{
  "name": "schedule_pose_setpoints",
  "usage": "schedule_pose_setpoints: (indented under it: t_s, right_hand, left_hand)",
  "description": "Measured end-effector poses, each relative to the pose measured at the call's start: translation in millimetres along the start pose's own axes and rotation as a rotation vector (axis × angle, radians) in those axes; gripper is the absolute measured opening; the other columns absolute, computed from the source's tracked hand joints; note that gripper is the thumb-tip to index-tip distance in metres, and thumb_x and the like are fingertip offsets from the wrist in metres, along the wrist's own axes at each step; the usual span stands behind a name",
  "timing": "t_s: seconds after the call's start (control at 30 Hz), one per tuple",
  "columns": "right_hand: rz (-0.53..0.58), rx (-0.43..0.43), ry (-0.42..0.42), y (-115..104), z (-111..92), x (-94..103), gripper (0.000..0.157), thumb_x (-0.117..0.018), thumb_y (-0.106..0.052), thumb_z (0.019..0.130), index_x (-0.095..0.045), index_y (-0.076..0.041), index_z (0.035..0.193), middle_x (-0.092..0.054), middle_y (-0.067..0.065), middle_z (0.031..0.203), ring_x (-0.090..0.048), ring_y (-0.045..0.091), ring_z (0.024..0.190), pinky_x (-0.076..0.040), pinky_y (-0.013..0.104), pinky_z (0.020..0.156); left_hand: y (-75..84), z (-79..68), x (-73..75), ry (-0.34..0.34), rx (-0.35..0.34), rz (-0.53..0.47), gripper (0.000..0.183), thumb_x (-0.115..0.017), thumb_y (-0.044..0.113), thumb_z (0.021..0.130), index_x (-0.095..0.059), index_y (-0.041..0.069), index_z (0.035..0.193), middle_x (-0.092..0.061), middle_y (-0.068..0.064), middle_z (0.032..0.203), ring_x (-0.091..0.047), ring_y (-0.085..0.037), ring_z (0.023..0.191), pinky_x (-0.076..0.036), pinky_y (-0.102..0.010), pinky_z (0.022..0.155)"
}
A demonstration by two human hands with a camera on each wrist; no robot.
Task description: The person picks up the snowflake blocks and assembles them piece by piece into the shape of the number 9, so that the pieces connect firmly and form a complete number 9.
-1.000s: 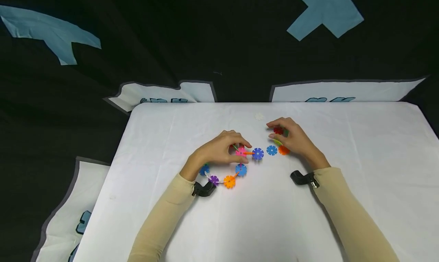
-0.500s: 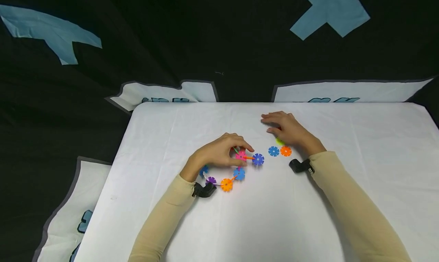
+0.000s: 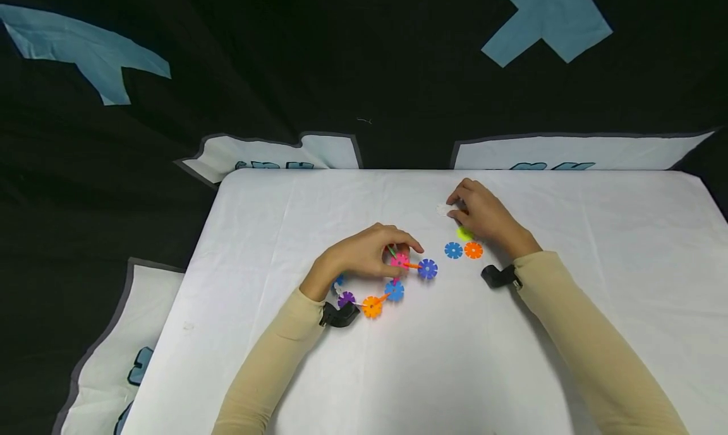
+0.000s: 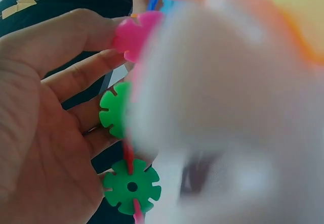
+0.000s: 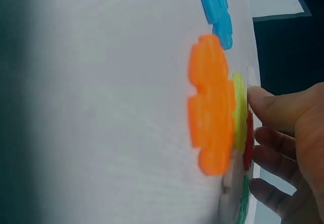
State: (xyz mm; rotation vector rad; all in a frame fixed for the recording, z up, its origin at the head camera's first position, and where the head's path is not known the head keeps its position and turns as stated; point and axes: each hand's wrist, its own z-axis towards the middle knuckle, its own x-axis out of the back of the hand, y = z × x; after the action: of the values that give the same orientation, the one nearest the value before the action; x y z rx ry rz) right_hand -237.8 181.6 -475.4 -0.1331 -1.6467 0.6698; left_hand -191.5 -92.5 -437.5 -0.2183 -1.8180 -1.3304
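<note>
My left hand (image 3: 370,251) pinches a pink snowflake disc (image 3: 400,260) of a joined chain. The chain curves round below the hand, with an orange disc (image 3: 372,307), a light blue disc (image 3: 394,291) and a purple disc (image 3: 345,299). Green discs (image 4: 132,187) hang beside the palm in the left wrist view. My right hand (image 3: 483,214) is low over the table, thumb and fingertips at the rim of a white disc (image 3: 442,210). Beside those fingers, a red disc (image 5: 248,143) and a green disc (image 5: 244,198) show in the right wrist view.
Loose blue (image 3: 453,250), orange (image 3: 473,250) and yellow-green discs (image 3: 464,233) lie just below the right hand. The table (image 3: 597,283) has a white cover. A dark cloth (image 3: 364,74) hangs behind its far edge. A large pale blur hides much of the left wrist view.
My right hand has reached over the white disc, then drawn back; the disc now lies nearer and further right. The chain's lower end has sunk slightly, while my left hand has barely moved.
</note>
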Motion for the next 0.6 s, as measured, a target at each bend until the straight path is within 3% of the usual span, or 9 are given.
schedule_pose_setpoints:
  t_s: [0.27,0.43,0.6]
  right_hand:
    - [-0.043,0.056,-0.033,4.2,-0.9,0.7,0.042,-0.069,-0.017,0.091,-0.06,-0.01,0.132,-0.054,0.011,0.111,-0.05,0.025,0.094,-0.047,0.04,0.085]
    - [-0.005,0.023,-0.041,3.6,0.3,2.0,0.032,-0.07,-0.017,0.091,-0.065,-0.007,0.121,-0.053,0.011,0.112,-0.05,0.026,0.093,-0.048,0.04,0.086]
    - [0.073,-0.023,-0.036,2.2,-1.2,3.3,0.026,-0.071,-0.017,0.091,-0.057,-0.006,0.109,-0.055,0.01,0.094,-0.05,0.025,0.082,-0.046,0.035,0.074]
  left_hand:
    - [-0.9,1.7,-1.8,-0.024,0.0,-0.016,0.039,-0.074,0.011,0.082,-0.068,0.01,0.12,-0.07,0.0,0.116,-0.059,-0.008,0.099,-0.048,-0.027,0.09]
    - [1.9,2.0,-2.3,-0.033,0.014,-0.023,0.039,-0.071,0.009,0.082,-0.067,0.012,0.121,-0.07,0.002,0.112,-0.06,-0.007,0.098,-0.048,-0.031,0.09]
    - [4.3,1.0,-1.6,-0.029,0.043,0.018,0.04,-0.068,0.01,0.083,-0.067,0.017,0.122,-0.068,0.004,0.111,-0.058,-0.007,0.099,-0.04,-0.034,0.099]
